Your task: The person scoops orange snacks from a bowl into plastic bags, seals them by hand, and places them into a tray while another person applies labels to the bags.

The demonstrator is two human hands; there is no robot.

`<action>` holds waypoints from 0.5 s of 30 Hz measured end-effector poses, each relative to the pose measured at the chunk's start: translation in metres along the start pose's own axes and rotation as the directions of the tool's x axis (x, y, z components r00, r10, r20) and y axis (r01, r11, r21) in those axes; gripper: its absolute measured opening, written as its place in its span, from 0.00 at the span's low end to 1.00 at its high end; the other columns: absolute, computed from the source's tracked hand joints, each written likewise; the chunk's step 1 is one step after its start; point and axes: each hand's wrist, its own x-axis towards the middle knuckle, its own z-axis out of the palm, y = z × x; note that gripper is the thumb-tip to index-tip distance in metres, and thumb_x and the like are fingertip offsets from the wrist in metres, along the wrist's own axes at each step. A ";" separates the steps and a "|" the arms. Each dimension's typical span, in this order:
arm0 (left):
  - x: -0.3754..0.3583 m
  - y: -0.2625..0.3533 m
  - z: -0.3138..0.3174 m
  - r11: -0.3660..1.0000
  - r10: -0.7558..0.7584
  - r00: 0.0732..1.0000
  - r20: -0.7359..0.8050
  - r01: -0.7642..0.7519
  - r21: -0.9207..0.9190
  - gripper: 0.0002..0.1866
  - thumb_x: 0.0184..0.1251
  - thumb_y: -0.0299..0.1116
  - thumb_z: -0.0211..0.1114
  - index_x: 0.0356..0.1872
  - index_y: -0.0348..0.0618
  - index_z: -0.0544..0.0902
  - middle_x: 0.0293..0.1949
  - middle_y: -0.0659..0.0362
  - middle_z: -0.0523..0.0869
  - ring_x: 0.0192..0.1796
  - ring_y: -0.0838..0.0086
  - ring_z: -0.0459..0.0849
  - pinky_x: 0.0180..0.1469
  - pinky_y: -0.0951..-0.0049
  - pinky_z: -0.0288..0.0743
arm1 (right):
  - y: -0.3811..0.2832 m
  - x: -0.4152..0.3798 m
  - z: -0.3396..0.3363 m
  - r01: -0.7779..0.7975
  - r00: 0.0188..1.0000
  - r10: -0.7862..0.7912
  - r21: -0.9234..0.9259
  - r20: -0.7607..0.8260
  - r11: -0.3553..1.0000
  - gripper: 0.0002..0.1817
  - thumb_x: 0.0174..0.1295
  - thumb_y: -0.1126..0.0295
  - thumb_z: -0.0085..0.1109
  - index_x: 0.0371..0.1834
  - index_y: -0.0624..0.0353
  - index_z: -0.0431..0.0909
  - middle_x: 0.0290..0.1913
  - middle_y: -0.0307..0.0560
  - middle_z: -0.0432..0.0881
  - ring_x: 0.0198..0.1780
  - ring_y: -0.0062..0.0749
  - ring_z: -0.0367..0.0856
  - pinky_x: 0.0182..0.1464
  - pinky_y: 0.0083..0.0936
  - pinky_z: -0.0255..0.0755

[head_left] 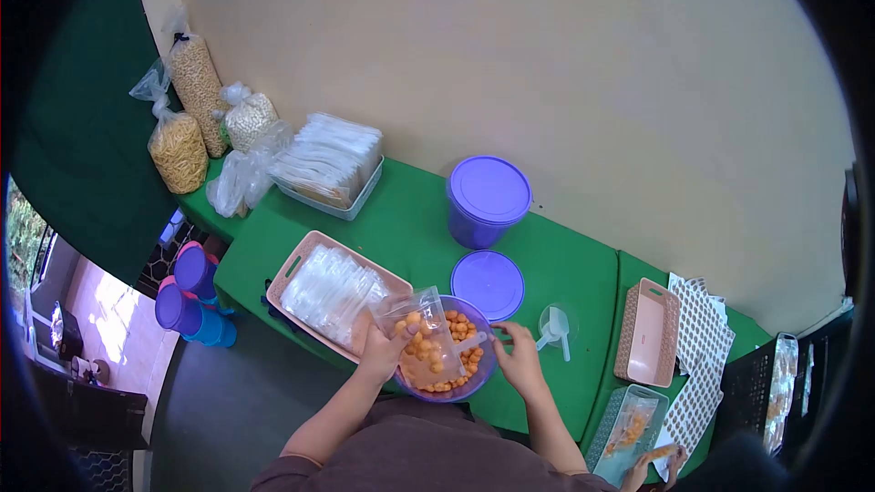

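My left hand (381, 349) holds a small clear plastic bag (421, 339) partly filled with round orange snacks, over a purple bowl (481, 377) that holds more of the same snacks. My right hand (519, 357) grips the handle of a small white scoop (469, 343) whose end points into the bag's mouth. The bowl sits at the near edge of a green-covered table (410, 223).
A pink tray (301, 264) of empty clear bags lies left of the bowl. A purple lid (488, 282) and a lidded purple tub (488, 200) stand behind. A clear cup (557, 326), an empty pink tray (649, 333), sticker sheets (702, 346) and another person's hand (658, 465) are at right.
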 end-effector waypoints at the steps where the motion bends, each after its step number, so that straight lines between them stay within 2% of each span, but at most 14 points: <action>1: 0.000 0.004 0.004 0.998 0.025 0.999 -0.026 -0.024 0.055 0.25 0.65 0.35 0.69 0.58 0.36 0.71 0.51 0.53 0.82 0.55 0.70 0.81 0.58 0.66 0.77 | -0.002 0.001 -0.003 0.098 0.989 -0.111 -0.131 -0.094 0.987 0.11 0.63 0.75 0.59 0.48 0.65 0.79 0.46 0.52 0.82 0.45 0.38 0.82 0.48 0.29 0.76; 2: 0.000 0.009 0.007 0.998 0.023 1.000 -0.021 -0.022 0.055 0.25 0.65 0.35 0.69 0.58 0.36 0.71 0.51 0.53 0.82 0.55 0.70 0.81 0.58 0.66 0.77 | -0.006 0.002 -0.006 0.179 0.958 -0.230 -0.268 -0.172 0.947 0.12 0.62 0.75 0.59 0.49 0.64 0.79 0.48 0.54 0.81 0.46 0.41 0.80 0.50 0.30 0.74; 3: -0.001 0.015 0.011 0.991 0.008 0.999 0.033 -0.012 0.134 0.24 0.64 0.33 0.69 0.58 0.36 0.72 0.49 0.53 0.82 0.54 0.69 0.82 0.57 0.66 0.76 | -0.012 0.002 -0.009 0.176 0.957 -0.228 -0.269 -0.178 0.947 0.12 0.62 0.75 0.59 0.49 0.64 0.79 0.48 0.54 0.81 0.46 0.41 0.80 0.50 0.30 0.74; 4: -0.001 0.019 0.014 0.977 -0.011 0.996 0.087 -0.007 0.213 0.23 0.64 0.32 0.69 0.57 0.37 0.72 0.48 0.53 0.83 0.53 0.69 0.83 0.57 0.67 0.76 | -0.020 0.002 -0.011 0.176 0.965 -0.195 -0.118 -0.175 0.977 0.13 0.62 0.74 0.60 0.49 0.63 0.79 0.48 0.52 0.81 0.46 0.39 0.80 0.50 0.29 0.74; 5: -0.002 0.018 0.017 0.977 -0.013 0.995 0.094 -0.007 0.215 0.23 0.64 0.32 0.69 0.57 0.37 0.72 0.48 0.53 0.83 0.53 0.69 0.83 0.57 0.67 0.76 | -0.028 0.000 -0.013 0.172 0.972 -0.164 0.036 -0.168 0.984 0.13 0.62 0.73 0.60 0.50 0.62 0.79 0.49 0.50 0.81 0.46 0.37 0.79 0.50 0.29 0.73; 6: -0.004 0.016 0.020 0.960 0.001 0.983 0.182 -0.052 0.275 0.22 0.65 0.31 0.68 0.56 0.37 0.72 0.48 0.53 0.83 0.53 0.69 0.83 0.57 0.68 0.76 | -0.039 -0.004 -0.012 0.171 0.971 -0.162 0.036 -0.178 0.985 0.13 0.62 0.73 0.60 0.50 0.62 0.79 0.49 0.50 0.81 0.46 0.37 0.79 0.50 0.29 0.73; 7: -0.006 0.014 0.023 0.938 0.009 0.962 0.275 -0.103 0.330 0.20 0.65 0.29 0.67 0.55 0.37 0.72 0.48 0.54 0.84 0.52 0.69 0.84 0.56 0.68 0.76 | -0.051 -0.008 -0.009 0.145 0.986 -0.115 0.264 -0.124 0.954 0.12 0.61 0.74 0.61 0.48 0.62 0.80 0.47 0.49 0.81 0.44 0.35 0.79 0.48 0.28 0.73; 8: -0.008 0.002 0.018 0.966 -0.112 0.944 0.311 0.029 0.257 0.16 0.66 0.33 0.68 0.51 0.37 0.76 0.51 0.55 0.84 0.56 0.73 0.81 0.59 0.72 0.73 | -0.058 -0.011 -0.007 0.103 0.994 -0.081 0.476 -0.067 0.873 0.11 0.60 0.74 0.62 0.45 0.62 0.81 0.44 0.47 0.82 0.42 0.33 0.79 0.46 0.27 0.72; 9: -0.012 -0.002 0.020 0.965 -0.121 0.934 0.335 0.031 0.262 0.16 0.66 0.33 0.68 0.51 0.37 0.76 0.51 0.55 0.84 0.56 0.73 0.81 0.59 0.72 0.73 | -0.056 -0.015 -0.005 0.107 0.993 -0.071 0.475 -0.093 0.873 0.11 0.60 0.74 0.62 0.45 0.62 0.81 0.44 0.47 0.82 0.42 0.33 0.79 0.46 0.27 0.72; 11: -0.014 -0.007 0.028 0.966 -0.193 0.907 0.374 0.109 0.235 0.13 0.68 0.32 0.66 0.48 0.37 0.78 0.48 0.56 0.85 0.53 0.74 0.83 0.57 0.74 0.74 | -0.048 -0.022 0.001 0.194 0.981 -0.182 0.338 -0.068 0.921 0.04 0.61 0.76 0.62 0.37 0.64 0.83 0.39 0.47 0.83 0.42 0.29 0.80 0.45 0.26 0.72; 12: -0.015 -0.004 0.037 0.965 -0.177 0.937 0.301 0.104 0.242 0.10 0.68 0.30 0.65 0.44 0.35 0.82 0.43 0.56 0.87 0.49 0.75 0.84 0.55 0.74 0.75 | -0.056 -0.024 0.005 0.186 0.978 -0.131 0.387 -0.165 0.903 0.03 0.60 0.77 0.63 0.32 0.65 0.84 0.34 0.45 0.83 0.39 0.29 0.80 0.44 0.24 0.72; 13: -0.014 -0.001 0.040 0.963 -0.182 0.926 0.331 0.100 0.249 0.10 0.68 0.30 0.65 0.44 0.35 0.82 0.43 0.56 0.87 0.49 0.75 0.84 0.55 0.74 0.75 | -0.059 -0.026 0.010 0.194 0.972 -0.125 0.382 -0.197 0.904 0.03 0.60 0.77 0.63 0.32 0.65 0.84 0.34 0.45 0.83 0.39 0.29 0.80 0.44 0.24 0.72; 15: -0.014 -0.003 0.043 0.915 -0.124 0.952 0.281 0.000 0.403 0.09 0.67 0.29 0.65 0.41 0.33 0.85 0.40 0.56 0.88 0.47 0.75 0.85 0.54 0.75 0.76 | -0.059 -0.037 0.016 0.197 0.934 -0.036 0.429 -0.355 0.882 0.03 0.61 0.78 0.62 0.32 0.66 0.84 0.34 0.46 0.83 0.39 0.29 0.80 0.44 0.24 0.72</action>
